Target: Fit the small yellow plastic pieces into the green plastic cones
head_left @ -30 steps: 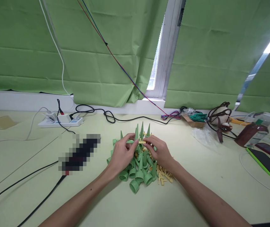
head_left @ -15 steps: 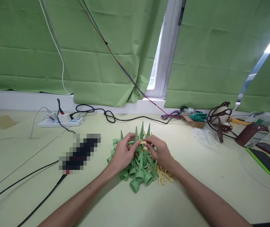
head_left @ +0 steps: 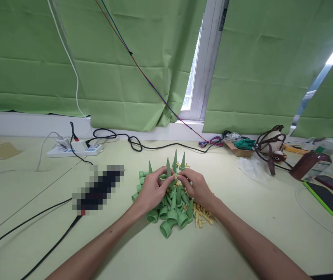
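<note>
My left hand point(head_left: 154, 187) and my right hand point(head_left: 195, 186) meet over a pile of green plastic cones point(head_left: 172, 210). Both are closed, with thumbs and forefingers pinching a small yellow plastic piece point(head_left: 176, 176) that the fingertips mostly cover. A green cone tip point(head_left: 168, 168) stands up right beside the left fingers; whether that hand also grips it I cannot tell. More small yellow plastic pieces point(head_left: 203, 216) lie scattered under and beside my right wrist. Some cones stand point up, others lie on their sides with hollow round bases showing.
To the left are a pixelated dark object point(head_left: 100, 190) with black cables and a white power strip point(head_left: 76, 147). At right lie a clear plastic bag point(head_left: 254, 169), a brown bottle point(head_left: 311, 166) and a green-edged phone point(head_left: 330, 200). A black cable point(head_left: 166, 147) runs along the back.
The yellow piece has turned between my fingertips and shows less. The fingertips have drawn slightly closer together; the pile looks unchanged.
</note>
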Demonstrator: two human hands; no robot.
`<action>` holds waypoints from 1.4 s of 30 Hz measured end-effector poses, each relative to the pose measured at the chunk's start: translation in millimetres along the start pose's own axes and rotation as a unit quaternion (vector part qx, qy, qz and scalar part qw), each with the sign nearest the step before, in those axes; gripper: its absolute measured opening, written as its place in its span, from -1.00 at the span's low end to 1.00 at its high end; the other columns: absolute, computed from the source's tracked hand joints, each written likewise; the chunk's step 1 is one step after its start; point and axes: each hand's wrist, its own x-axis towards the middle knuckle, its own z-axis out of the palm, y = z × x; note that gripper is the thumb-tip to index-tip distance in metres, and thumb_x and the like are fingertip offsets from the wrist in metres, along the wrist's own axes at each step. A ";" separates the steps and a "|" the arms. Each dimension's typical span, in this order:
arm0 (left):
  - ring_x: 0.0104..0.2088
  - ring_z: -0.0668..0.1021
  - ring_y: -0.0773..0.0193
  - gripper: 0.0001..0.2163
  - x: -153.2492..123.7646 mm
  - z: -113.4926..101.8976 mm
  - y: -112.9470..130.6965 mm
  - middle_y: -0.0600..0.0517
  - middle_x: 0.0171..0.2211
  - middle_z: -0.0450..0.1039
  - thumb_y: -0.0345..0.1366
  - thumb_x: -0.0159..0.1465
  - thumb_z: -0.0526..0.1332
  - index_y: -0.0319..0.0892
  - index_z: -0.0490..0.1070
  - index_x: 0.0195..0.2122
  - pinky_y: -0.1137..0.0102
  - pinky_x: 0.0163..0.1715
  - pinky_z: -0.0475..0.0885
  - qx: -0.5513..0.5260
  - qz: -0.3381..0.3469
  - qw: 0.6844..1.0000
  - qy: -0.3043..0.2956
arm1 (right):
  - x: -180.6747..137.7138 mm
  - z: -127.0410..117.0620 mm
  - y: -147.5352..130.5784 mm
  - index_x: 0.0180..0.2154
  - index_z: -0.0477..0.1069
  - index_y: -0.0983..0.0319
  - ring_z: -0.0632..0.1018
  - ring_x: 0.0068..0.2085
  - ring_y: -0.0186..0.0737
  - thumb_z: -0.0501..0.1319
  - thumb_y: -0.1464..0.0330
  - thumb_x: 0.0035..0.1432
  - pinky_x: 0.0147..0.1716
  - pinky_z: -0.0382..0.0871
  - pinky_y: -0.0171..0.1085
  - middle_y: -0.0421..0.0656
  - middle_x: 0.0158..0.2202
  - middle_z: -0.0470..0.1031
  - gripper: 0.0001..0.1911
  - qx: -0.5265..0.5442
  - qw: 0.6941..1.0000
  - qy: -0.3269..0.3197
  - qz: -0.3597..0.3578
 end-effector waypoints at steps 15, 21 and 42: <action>-0.65 0.11 0.48 -0.78 -1.3 0.8 1.8 0.15 -0.52 0.21 -0.10 0.34 0.12 -0.14 0.37 -0.23 0.49 -0.69 -0.03 0.002 0.010 1.000 -0.005 | 0.2 -1.9 -2.0 -0.53 0.21 0.20 0.32 -0.52 -0.32 -0.05 0.25 0.41 -0.46 0.15 -0.31 -0.24 -0.57 0.29 -0.57 -0.027 0.997 -0.026 0.069; -0.65 0.12 0.49 -0.79 -0.3 -1.2 3.6 0.15 -0.47 0.27 -0.10 0.33 0.13 -0.12 0.39 -0.23 0.50 -0.68 -0.01 0.003 -0.001 1.000 0.031 | 0.3 -4.7 -8.6 -0.13 0.41 0.22 0.46 -0.40 -0.28 0.07 0.31 0.36 -0.41 0.30 -0.33 -0.16 -0.38 0.49 -0.81 0.020 0.997 0.009 0.070; -0.65 0.13 0.46 -0.78 -2.5 1.6 1.3 0.14 -0.53 0.21 -0.10 0.34 0.11 -0.15 0.36 -0.24 0.50 -0.68 -0.03 0.003 0.012 1.000 0.002 | -0.8 -2.5 0.3 -0.38 0.36 0.22 0.38 -0.46 -0.29 0.04 0.29 0.37 -0.43 0.24 -0.32 -0.19 -0.49 0.40 -0.72 -0.009 0.999 -0.020 0.023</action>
